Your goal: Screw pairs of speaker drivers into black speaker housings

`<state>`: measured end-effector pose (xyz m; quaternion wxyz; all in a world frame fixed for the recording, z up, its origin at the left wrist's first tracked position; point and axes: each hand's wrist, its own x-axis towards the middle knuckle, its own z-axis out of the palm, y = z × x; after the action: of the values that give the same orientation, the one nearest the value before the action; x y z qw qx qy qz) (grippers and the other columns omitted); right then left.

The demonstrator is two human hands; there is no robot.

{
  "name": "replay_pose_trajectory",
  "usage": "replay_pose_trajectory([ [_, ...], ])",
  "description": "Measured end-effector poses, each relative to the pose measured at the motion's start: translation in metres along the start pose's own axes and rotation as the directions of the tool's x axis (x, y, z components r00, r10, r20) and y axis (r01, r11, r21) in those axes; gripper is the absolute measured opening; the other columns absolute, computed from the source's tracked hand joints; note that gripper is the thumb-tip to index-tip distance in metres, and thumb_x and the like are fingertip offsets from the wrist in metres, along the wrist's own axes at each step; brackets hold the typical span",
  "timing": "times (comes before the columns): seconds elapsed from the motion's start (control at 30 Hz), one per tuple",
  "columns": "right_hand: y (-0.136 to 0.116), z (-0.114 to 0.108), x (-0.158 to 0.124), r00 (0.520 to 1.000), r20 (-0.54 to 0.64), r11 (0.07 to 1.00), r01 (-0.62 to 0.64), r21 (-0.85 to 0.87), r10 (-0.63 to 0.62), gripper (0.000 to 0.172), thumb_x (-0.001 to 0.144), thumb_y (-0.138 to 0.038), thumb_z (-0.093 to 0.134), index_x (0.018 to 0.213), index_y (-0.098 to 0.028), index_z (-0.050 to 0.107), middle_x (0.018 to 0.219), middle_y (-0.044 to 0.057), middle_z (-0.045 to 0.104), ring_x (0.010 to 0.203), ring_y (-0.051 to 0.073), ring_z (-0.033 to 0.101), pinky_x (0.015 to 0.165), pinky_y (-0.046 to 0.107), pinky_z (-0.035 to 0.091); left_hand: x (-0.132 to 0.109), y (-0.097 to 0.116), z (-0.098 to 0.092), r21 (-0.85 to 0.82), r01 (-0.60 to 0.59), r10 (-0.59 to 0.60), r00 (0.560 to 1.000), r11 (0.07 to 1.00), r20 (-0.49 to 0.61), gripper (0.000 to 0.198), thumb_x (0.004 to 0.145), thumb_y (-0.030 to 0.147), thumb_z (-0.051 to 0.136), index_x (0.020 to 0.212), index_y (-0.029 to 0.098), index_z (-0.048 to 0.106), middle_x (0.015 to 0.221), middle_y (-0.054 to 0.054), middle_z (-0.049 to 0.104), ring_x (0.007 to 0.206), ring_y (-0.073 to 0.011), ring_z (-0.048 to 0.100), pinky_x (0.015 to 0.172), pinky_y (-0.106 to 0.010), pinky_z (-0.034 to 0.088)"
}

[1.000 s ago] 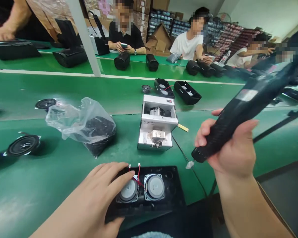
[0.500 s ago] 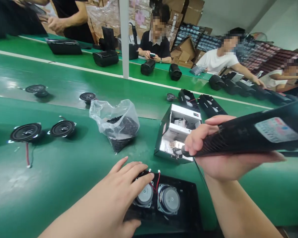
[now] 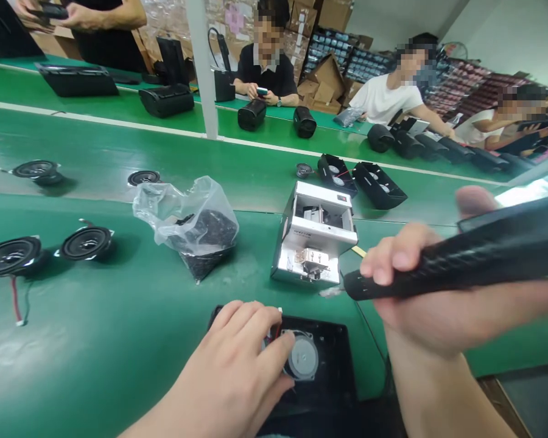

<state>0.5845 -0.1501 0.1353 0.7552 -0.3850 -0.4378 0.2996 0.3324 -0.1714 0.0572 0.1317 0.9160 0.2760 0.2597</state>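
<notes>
Nearest is the left hand (image 3: 231, 371), open, fingers spread and resting down on the open black housing half (image 3: 333, 365), covering one driver, so only one round speaker driver (image 3: 302, 359) shows now, where two showed a moment ago, with a bit of red wire (image 3: 277, 329) at the fingertips. No clear grip there; it looks like flat pressure. The right hand (image 3: 420, 292) is closed around the long black speaker housing (image 3: 497, 255), thumb up on top, and holds it in the air at the right of view. That housing has swung from a steep diagonal to nearly level: long axis runs left to right, rising slightly to the right, narrow end pointing left at the white feeder unit (image 3: 314, 234), not touching it. Beyond on the green workbench (image 3: 119, 340) sit a clear plastic bag of small black parts (image 3: 201, 243), loose speaker drivers (image 3: 86, 243), and two more black housing halves (image 3: 378, 185). Farther off, finished black speakers (image 3: 252, 114) stand on the next bench, a seated co-worker (image 3: 265, 73) holds a phone (image 3: 262, 91), and cardboard boxes (image 3: 324, 79) are stacked behind.
</notes>
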Motion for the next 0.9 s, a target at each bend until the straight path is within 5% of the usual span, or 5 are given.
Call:
replay_pose_trajectory([
  [0.13,-0.017,0.004,0.005,0.999,0.001,0.996,0.038,-0.086,-0.038,0.058,0.091,-0.083,0.069,0.120,-0.033,0.075,0.062,-0.004,0.067,0.047,0.019,0.056,0.044,0.035,0.049,0.009,0.007,0.008,-0.016,-0.024,0.026,0.988,1.000,0.151,0.013,0.100,0.026,0.075,0.112,0.024,0.071,0.092,-0.001,0.070,0.082,-0.0227,0.064,0.078,-0.041,0.044],
  [0.37,0.017,0.024,0.025,0.982,0.081,0.980,0.180,-0.086,-0.173,0.083,0.089,-0.101,0.041,0.097,-0.025,0.071,0.050,-0.003,0.061,0.036,0.019,0.054,0.031,0.033,0.041,0.015,0.009,0.032,0.105,0.026,-0.064,0.923,0.994,0.379,0.032,0.097,0.044,0.082,0.117,0.021,0.073,0.081,0.001,0.076,0.072,-0.0242,0.071,0.080,-0.045,0.045],
  [0.67,0.025,0.032,0.026,0.998,0.050,0.987,0.048,-0.154,-0.041,0.088,0.072,-0.112,0.046,0.081,-0.028,0.068,0.047,-0.001,0.059,0.035,0.022,0.053,0.029,0.037,0.039,0.014,0.005,0.035,0.095,0.018,-0.049,0.938,0.995,0.343,0.038,0.091,0.053,0.086,0.108,0.021,0.075,0.076,0.001,0.077,0.068,-0.0223,0.074,0.075,-0.042,0.046],
  [0.9,0.021,0.036,0.022,0.997,0.052,0.978,0.065,-0.197,-0.056,0.094,0.077,-0.109,0.042,0.096,-0.022,0.071,0.049,-0.002,0.059,0.038,0.019,0.054,0.031,0.036,0.037,0.013,0.004,0.038,0.064,0.024,-0.044,0.940,0.998,0.339,0.039,0.091,0.051,0.086,0.113,0.020,0.076,0.078,0.001,0.077,0.068,-0.0238,0.074,0.074,-0.042,0.045],
])
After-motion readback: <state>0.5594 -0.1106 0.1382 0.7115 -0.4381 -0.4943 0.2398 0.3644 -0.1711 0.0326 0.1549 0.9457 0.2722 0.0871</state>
